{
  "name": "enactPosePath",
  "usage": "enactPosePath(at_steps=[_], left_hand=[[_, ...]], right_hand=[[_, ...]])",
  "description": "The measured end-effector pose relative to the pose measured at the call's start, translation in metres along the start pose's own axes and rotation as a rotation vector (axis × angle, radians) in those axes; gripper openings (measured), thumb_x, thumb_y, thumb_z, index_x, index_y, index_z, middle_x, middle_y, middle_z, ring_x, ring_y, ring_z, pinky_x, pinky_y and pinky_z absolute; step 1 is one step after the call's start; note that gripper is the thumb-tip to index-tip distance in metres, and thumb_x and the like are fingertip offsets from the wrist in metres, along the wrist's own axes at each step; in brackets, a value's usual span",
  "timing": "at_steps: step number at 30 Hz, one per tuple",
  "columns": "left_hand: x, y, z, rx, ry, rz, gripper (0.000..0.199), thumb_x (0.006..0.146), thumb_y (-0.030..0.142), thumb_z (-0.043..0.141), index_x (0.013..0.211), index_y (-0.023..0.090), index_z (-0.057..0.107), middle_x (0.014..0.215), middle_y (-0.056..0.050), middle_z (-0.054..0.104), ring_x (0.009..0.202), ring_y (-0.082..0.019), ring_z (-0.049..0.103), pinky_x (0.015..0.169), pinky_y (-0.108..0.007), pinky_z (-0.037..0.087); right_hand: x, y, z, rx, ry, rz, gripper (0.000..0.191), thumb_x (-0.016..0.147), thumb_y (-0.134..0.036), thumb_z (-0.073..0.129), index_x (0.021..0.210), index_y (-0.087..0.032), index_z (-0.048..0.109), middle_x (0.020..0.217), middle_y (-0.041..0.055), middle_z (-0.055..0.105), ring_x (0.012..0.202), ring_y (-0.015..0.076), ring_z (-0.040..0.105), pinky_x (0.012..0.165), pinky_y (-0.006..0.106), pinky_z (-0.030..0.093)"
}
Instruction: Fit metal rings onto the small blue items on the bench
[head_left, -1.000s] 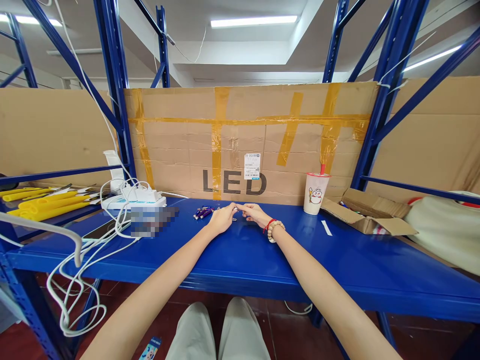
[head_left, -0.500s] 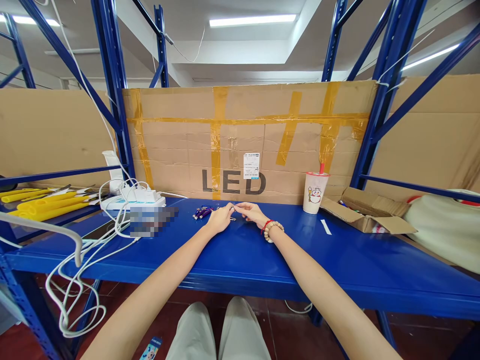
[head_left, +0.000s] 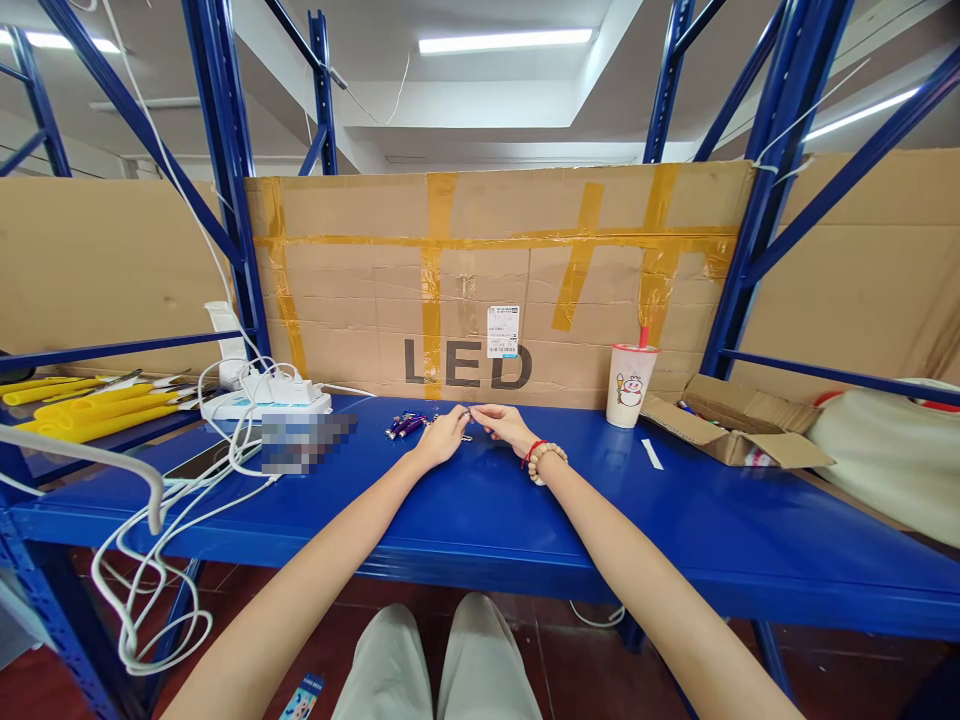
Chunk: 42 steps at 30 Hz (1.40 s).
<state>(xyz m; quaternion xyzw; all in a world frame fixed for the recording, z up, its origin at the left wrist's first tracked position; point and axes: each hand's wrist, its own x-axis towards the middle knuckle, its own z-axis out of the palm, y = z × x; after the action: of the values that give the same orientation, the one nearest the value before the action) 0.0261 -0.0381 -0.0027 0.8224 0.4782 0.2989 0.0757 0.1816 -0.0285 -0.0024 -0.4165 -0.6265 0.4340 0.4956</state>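
Observation:
My left hand and my right hand meet fingertip to fingertip just above the blue shelf. Both are closed in a pinch around a small shiny metal piece, perhaps a ring or clasp; the fingers cover most of it. Under the fingertips another bit of metal shows. Beside my left hand lies a small heap of purple and silver items, too small to name surely. A beaded bracelet and a red string circle my right wrist.
On the left sit a white power strip with cables and yellow-handled tools. To the right stand a paper cup with a straw, a white strip and an open cardboard box. A cardboard panel closes off the back.
My fingertips have shifted very slightly around the small metal piece, and a little more of it shows. Everything else stays where it was.

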Motion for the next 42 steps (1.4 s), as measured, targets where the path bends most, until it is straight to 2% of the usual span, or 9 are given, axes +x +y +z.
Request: enactPosePath(at_steps=[12, 18, 27, 32, 42], left_hand=[[-0.0031, -0.0020, -0.0003, -0.039, -0.020, 0.022, 0.021, 0.091, 0.029, 0.026, 0.089, 0.020, 0.045, 0.074, -0.001, 0.059, 0.072, -0.017, 0.057, 0.066, -0.027, 0.041], [-0.0031, -0.0056, -0.0003, -0.053, -0.025, 0.043, 0.018, 0.091, 0.031, 0.026, 0.089, 0.021, 0.042, 0.067, 0.001, 0.056, 0.067, -0.017, 0.056, 0.064, -0.027, 0.041], [-0.0039, -0.0067, -0.0002, -0.066, -0.031, 0.073, 0.014, 0.090, 0.030, 0.029, 0.088, 0.021, 0.040, 0.066, 0.002, 0.056, 0.068, -0.017, 0.058, 0.067, -0.028, 0.043], [-0.0031, -0.0078, 0.0002, -0.062, -0.028, 0.085, 0.013, 0.089, 0.030, 0.032, 0.088, 0.021, 0.040, 0.066, 0.002, 0.057, 0.069, -0.017, 0.059, 0.065, -0.027, 0.042], [-0.0029, -0.0082, 0.0002, -0.045, -0.031, 0.089, 0.015, 0.090, 0.032, 0.031, 0.090, 0.021, 0.042, 0.068, 0.002, 0.059, 0.069, -0.017, 0.059, 0.066, -0.026, 0.043]], right_hand=[[-0.0027, -0.0014, 0.0023, -0.062, 0.009, -0.047, 0.042, 0.059, -0.041, 0.070, 0.089, -0.012, 0.069, 0.068, 0.0021, 0.060, 0.051, 0.0048, 0.040, 0.040, 0.016, 0.030], [-0.0016, -0.0014, 0.0019, -0.095, 0.005, -0.081, 0.039, 0.060, -0.040, 0.070, 0.086, -0.012, 0.070, 0.067, 0.0026, 0.061, 0.050, 0.0050, 0.040, 0.040, 0.017, 0.031], [-0.0003, -0.0003, 0.0005, -0.118, 0.007, -0.087, 0.037, 0.059, -0.042, 0.071, 0.079, -0.011, 0.069, 0.062, 0.0017, 0.058, 0.050, 0.0053, 0.040, 0.040, 0.017, 0.030], [0.0011, 0.0033, 0.0006, -0.122, -0.006, -0.058, 0.041, 0.059, -0.046, 0.071, 0.079, -0.010, 0.069, 0.056, -0.0003, 0.052, 0.048, 0.0050, 0.038, 0.039, 0.017, 0.030], [0.0006, 0.0026, -0.0018, -0.124, -0.031, -0.038, 0.044, 0.060, -0.048, 0.070, 0.083, -0.011, 0.069, 0.058, -0.0001, 0.052, 0.051, 0.0053, 0.039, 0.039, 0.016, 0.030]])
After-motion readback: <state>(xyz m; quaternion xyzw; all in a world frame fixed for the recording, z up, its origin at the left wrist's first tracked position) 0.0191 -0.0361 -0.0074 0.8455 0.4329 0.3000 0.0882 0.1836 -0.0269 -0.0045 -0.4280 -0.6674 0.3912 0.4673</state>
